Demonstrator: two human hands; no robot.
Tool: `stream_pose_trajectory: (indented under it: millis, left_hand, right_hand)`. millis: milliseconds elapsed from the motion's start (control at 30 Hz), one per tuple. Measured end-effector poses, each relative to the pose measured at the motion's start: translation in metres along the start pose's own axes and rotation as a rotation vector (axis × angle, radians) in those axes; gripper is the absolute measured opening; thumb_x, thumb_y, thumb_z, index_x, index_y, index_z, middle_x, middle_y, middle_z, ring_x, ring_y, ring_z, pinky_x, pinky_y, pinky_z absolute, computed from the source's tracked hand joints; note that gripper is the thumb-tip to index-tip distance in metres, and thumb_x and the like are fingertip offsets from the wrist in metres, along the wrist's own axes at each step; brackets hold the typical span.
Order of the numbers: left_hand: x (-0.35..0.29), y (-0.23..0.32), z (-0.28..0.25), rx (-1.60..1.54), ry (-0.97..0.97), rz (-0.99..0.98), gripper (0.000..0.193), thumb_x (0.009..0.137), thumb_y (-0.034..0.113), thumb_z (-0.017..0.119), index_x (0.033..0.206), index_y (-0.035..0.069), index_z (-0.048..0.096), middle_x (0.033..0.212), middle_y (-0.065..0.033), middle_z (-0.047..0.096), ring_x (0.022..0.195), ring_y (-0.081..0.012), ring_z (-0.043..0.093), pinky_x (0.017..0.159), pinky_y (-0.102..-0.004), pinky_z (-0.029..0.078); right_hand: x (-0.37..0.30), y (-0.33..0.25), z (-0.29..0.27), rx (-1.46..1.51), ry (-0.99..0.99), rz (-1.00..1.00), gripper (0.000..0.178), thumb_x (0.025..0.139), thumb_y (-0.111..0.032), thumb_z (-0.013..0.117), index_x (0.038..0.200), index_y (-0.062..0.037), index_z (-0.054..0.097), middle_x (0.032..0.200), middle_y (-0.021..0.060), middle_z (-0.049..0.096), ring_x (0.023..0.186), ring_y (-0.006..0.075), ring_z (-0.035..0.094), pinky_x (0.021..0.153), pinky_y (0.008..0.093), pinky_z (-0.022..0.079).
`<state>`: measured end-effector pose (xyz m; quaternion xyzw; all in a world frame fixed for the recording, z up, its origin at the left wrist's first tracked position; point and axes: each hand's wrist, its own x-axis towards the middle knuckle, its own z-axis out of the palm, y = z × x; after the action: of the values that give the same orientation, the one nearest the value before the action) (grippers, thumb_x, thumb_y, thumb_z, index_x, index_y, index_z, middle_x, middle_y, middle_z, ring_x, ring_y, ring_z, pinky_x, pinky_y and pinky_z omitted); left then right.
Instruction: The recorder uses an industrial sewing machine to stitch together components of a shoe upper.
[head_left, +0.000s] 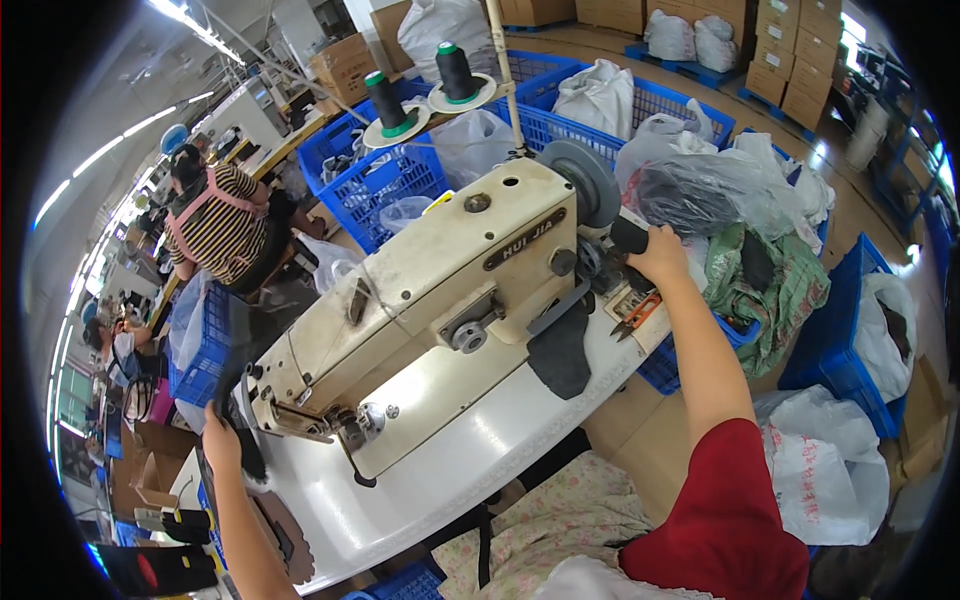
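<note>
A cream sewing machine [400, 290] with a grey handwheel [585, 185] stands on a white table [490, 440] before me. My right hand [660, 257], reaching past the machine's right end, pinches a small black piece [629, 237] that looks like cut fabric or leather. At the machine's left end my left hand [222, 445] is closed on a dark, curved piece [250, 450] with a fuzzy edge; its fingers are partly hidden. Flat on the table by the machine's base lies another black cut piece [562, 355]. Scissors [636, 314] rest in a small tray near my right forearm.
Two dark thread cones [456, 75] stand on holders behind the machine. Blue crates [375, 190] with bags surround the table's far side. A green sack [765, 300] lies at the right. Brown scalloped pieces [285, 530] sit at the table's left. A person in stripes [220, 225] sits at far left.
</note>
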<state>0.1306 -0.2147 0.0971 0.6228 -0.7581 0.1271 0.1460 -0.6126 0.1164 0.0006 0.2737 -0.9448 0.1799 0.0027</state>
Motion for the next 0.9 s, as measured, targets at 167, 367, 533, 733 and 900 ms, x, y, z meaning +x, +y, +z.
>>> stream_pose_trajectory:
  millis: [167,367,533,733,900]
  left_hand:
    - [0.012,-0.033,-0.06,-0.071,0.115,-0.057,0.05,0.085,0.001,0.046,0.135,-0.003,0.051,0.115,-0.0322,0.065,0.11,-0.0495,0.06,0.095,-0.0493,0.047]
    - [-0.046,-0.124,-0.164,-0.122,0.103,-0.193,0.054,0.087,0.005,0.05,0.139,-0.007,0.048,0.126,-0.0278,0.063,0.119,-0.0396,0.06,0.104,-0.0407,0.044]
    - [-0.116,-0.179,-0.23,-0.107,0.148,-0.298,0.056,0.089,0.008,0.053,0.142,-0.008,0.045,0.127,-0.0241,0.063,0.116,-0.0326,0.061,0.103,-0.0358,0.044]
    - [-0.199,-0.189,-0.267,0.033,0.162,-0.411,0.055,0.089,0.006,0.051,0.142,-0.008,0.045,0.132,-0.0264,0.06,0.121,-0.0356,0.059,0.106,-0.0382,0.041]
    - [-0.256,-0.186,-0.257,0.212,0.192,-0.223,0.055,0.087,0.001,0.047,0.141,-0.007,0.046,0.131,-0.0293,0.059,0.123,-0.0424,0.057,0.107,-0.042,0.041]
  right_hand:
    - [-0.001,0.011,0.001,0.13,0.053,0.003,0.068,0.069,-0.043,0.083,0.119,-0.0003,0.064,0.122,0.019,0.058,0.118,0.0377,0.057,0.098,0.0449,0.05]
    - [0.0,0.019,-0.001,0.189,0.156,-0.084,0.07,0.066,-0.044,0.083,0.119,-0.0022,0.064,0.119,0.0213,0.063,0.115,0.0391,0.058,0.097,0.0459,0.049]
    - [0.005,0.024,-0.001,0.256,0.052,-0.009,0.079,0.069,-0.05,0.081,0.128,-0.0026,0.056,0.121,0.0248,0.066,0.113,0.0396,0.064,0.096,0.0448,0.049]
    - [0.003,0.026,-0.01,0.328,0.095,-0.022,0.074,0.068,-0.045,0.082,0.125,-0.0024,0.06,0.12,0.0253,0.064,0.112,0.04,0.063,0.096,0.0443,0.048]
    - [0.007,0.026,0.006,0.204,0.157,-0.123,0.076,0.067,-0.045,0.082,0.127,-0.0031,0.06,0.128,0.023,0.058,0.116,0.0407,0.059,0.099,0.0451,0.047]
